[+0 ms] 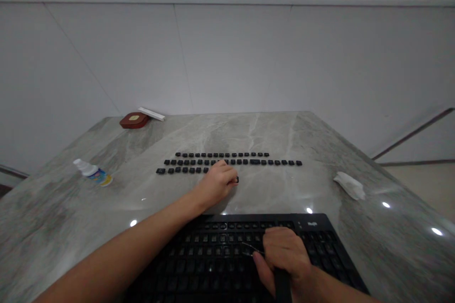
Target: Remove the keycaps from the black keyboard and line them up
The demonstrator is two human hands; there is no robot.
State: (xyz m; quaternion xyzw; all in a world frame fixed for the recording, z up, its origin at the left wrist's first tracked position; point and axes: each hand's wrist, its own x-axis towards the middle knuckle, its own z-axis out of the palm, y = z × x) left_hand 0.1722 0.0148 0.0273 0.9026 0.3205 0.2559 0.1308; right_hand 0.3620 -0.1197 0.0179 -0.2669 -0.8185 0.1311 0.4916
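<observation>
My left hand [217, 181] is closed on a small black keycap [237, 179], at the near end of several rows of loose keycaps [192, 162] on the table. Below it lies a black keyboard [322, 221], whose upper rows show bare key sockets while the lower rows and the number pad still carry caps. My right hand [287, 253] is wrapped round the black handle of a wire keycap puller [250, 247]. Its thin metal wires reach over the bare sockets, and I cannot tell whether they touch the keyboard. My left forearm covers the keyboard's upper left corner.
The grey marbled table [277, 137] stands against a pale wall. A spray bottle [93, 173] lies on its side at the left. At the far left corner are a reddish-brown case [133, 121] and a white strip [152, 113]. A crumpled white tissue [350, 185] lies at the right.
</observation>
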